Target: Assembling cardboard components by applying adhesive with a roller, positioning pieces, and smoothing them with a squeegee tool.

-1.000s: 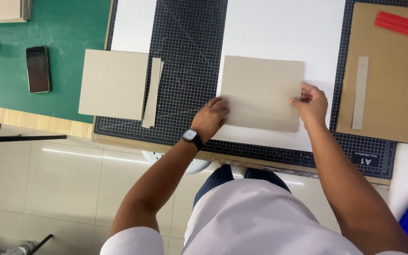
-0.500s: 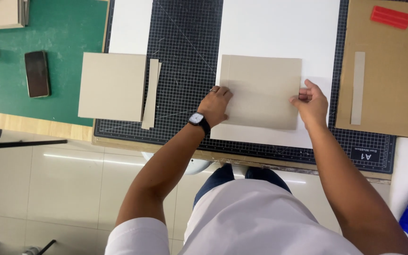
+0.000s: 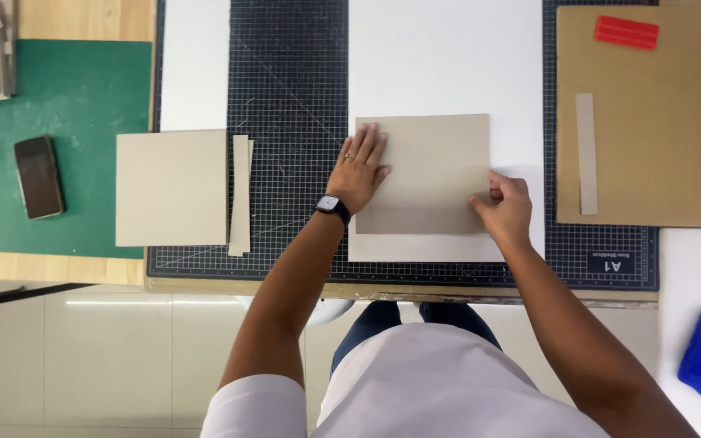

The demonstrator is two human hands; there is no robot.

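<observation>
Grey board [image 3: 427,170], edges under both hands [image 3: 359,166]

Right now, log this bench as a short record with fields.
left hand: flat on the left edge of the grey board square
right hand: gripping that square's lower right corner
under the square: white sheet on a black cutting mat
left of mat: second grey square, thin strip beside it
far left: dark phone on green mat
right: brown cardboard, red tool

left hand [image 3: 359,169]: flat, palm down, fingers spread and extended forward
right hand [image 3: 503,207]: curled, fingertips pinching
arms: both bare, reaching forward
left wrist: watch on
</observation>
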